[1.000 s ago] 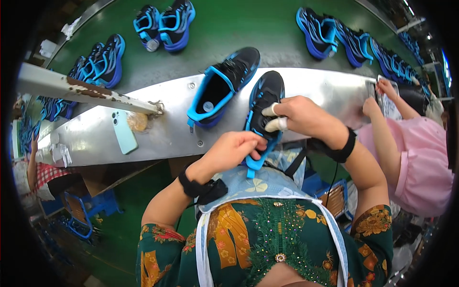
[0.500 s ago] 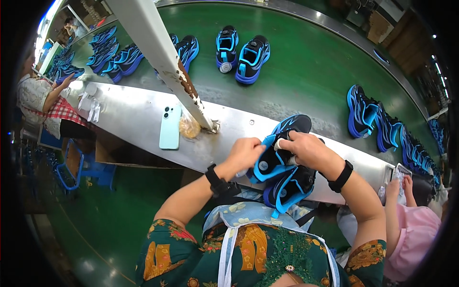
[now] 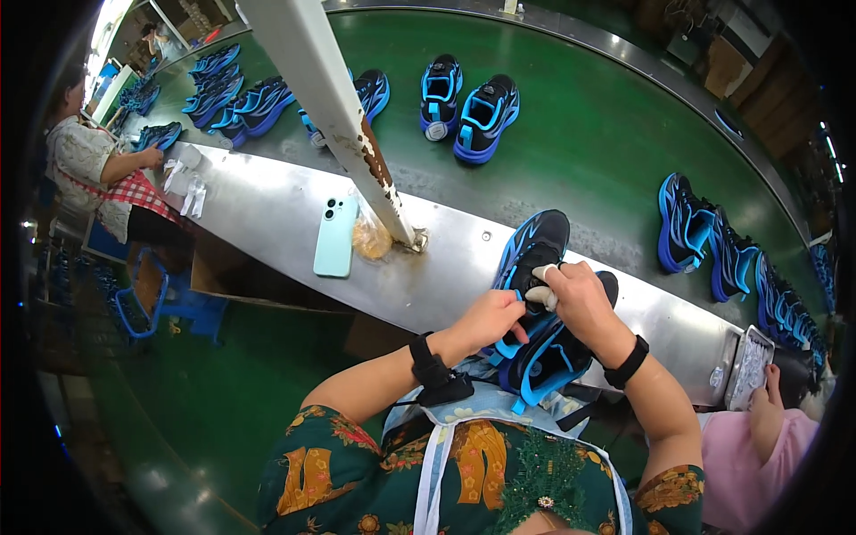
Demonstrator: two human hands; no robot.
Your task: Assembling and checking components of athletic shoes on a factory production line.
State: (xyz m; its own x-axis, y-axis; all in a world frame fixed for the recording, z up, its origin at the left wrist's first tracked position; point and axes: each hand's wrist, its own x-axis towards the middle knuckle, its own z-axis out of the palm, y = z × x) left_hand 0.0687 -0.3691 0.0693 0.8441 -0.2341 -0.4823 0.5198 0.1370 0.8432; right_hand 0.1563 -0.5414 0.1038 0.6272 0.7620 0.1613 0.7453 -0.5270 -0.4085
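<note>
A black-and-blue sneaker lies on the metal ledge, toe pointing away from me. My left hand is closed on the near left edge of its opening. My right hand, with pale covers on two fingertips, pinches at the tongue area; the exact spot is partly hidden by the fingers. A second sneaker of the same kind sits nearer to me, below my right hand, its blue-lined opening and heel loop facing my apron.
A metal ledge borders a green conveyor belt carrying several matching sneakers. On the ledge are a mint phone, a bagged round item and a white post's foot. Co-workers stand left and right.
The held sneaker has turned so its toe points more straight ahead. My left hand has moved in over its opening, and my right hand has shifted slightly nearer to me.
</note>
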